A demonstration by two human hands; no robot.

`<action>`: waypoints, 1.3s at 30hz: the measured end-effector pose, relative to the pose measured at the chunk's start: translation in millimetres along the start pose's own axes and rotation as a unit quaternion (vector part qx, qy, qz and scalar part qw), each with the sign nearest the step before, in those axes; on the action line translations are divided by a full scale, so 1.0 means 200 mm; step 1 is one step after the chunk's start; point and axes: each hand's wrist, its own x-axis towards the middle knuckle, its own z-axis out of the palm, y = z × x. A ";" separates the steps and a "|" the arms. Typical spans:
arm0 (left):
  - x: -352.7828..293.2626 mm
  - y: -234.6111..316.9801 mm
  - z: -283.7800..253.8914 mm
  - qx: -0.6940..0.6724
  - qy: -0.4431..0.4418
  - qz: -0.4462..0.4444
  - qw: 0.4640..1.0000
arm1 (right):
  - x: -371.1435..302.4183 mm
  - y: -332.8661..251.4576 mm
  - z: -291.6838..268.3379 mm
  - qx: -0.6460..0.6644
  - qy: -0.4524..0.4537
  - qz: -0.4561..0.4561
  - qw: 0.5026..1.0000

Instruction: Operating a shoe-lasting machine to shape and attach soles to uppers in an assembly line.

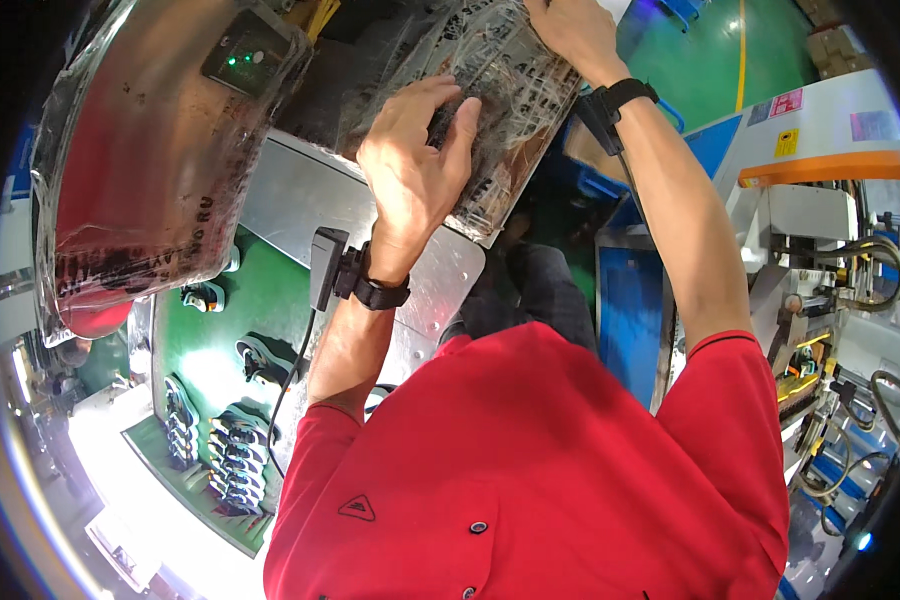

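Note:
My left hand point(417, 160) is over a surface wrapped in clear, crumpled plastic film point(510, 80) with dark printed marks. Its thumb and fingers are apart and slightly bent, and nothing shows between them. Whether the fingertips press on the film, I cannot tell. Farther up and to the right, my right hand point(577, 35) reaches to the far end of that film. The top edge of the view cuts off its fingers, so their grip is hidden. Each wrist carries a black strap with a small device and a cable.
At the left stands a red machine housing point(150, 170) under plastic, with lit green indicators on a dark panel point(250, 55). A metal table plate point(310, 200) lies below the film. Several shoes point(238, 455) stand in rows at lower left. White machinery with hoses point(820, 230) lines the right.

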 end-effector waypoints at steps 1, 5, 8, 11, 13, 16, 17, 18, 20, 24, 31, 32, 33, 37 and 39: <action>0.00 0.00 0.00 -0.005 0.003 -0.006 1.000 | 0.00 0.00 0.00 0.001 0.007 -0.003 1.000; 0.00 0.00 0.00 -0.017 0.002 -0.015 1.000 | 0.00 0.01 0.01 0.003 0.019 -0.013 1.000; 0.00 0.00 0.00 -0.014 -0.001 -0.012 1.000 | 0.00 0.01 0.01 -0.006 0.003 -0.009 1.000; 0.00 0.00 0.00 -0.004 -0.003 -0.004 1.000 | 0.00 0.01 0.01 -0.006 0.017 -0.005 1.000; 0.00 0.00 0.00 -0.004 -0.003 -0.003 1.000 | 0.00 0.01 0.02 -0.012 0.010 0.000 1.000; 0.00 0.00 0.00 -0.003 -0.002 -0.002 1.000 | 0.00 0.00 0.02 -0.014 0.003 0.003 1.000; 0.00 0.00 0.00 -0.005 -0.002 0.001 1.000 | 0.01 0.00 0.02 -0.014 0.002 0.002 1.000; 0.00 0.00 0.00 -0.004 -0.002 0.000 1.000 | 0.01 0.00 0.02 -0.015 0.001 0.006 1.000; 0.00 0.00 0.00 -0.010 0.000 0.001 1.000 | 0.01 0.01 0.01 -0.016 0.000 0.010 1.000; 0.00 0.00 0.00 -0.012 0.000 -0.006 1.000 | 0.01 0.01 0.01 -0.012 0.010 0.000 1.000; 0.00 0.00 0.00 -0.009 0.005 -0.001 1.000 | 0.01 0.01 0.01 -0.006 0.000 -0.007 1.000; 0.00 0.00 0.00 -0.010 0.004 -0.001 1.000 | 0.01 0.01 0.01 -0.005 0.000 -0.010 1.000; 0.00 0.01 0.00 -0.008 0.005 -0.002 1.000 | 0.01 0.01 0.00 -0.004 -0.006 -0.002 1.000; 0.00 0.01 0.00 -0.010 0.006 -0.001 1.000 | 0.01 0.01 0.00 -0.005 -0.003 0.007 1.000; 0.01 0.01 0.00 -0.007 0.003 0.002 1.000 | 0.01 0.01 0.01 -0.002 0.008 0.005 1.000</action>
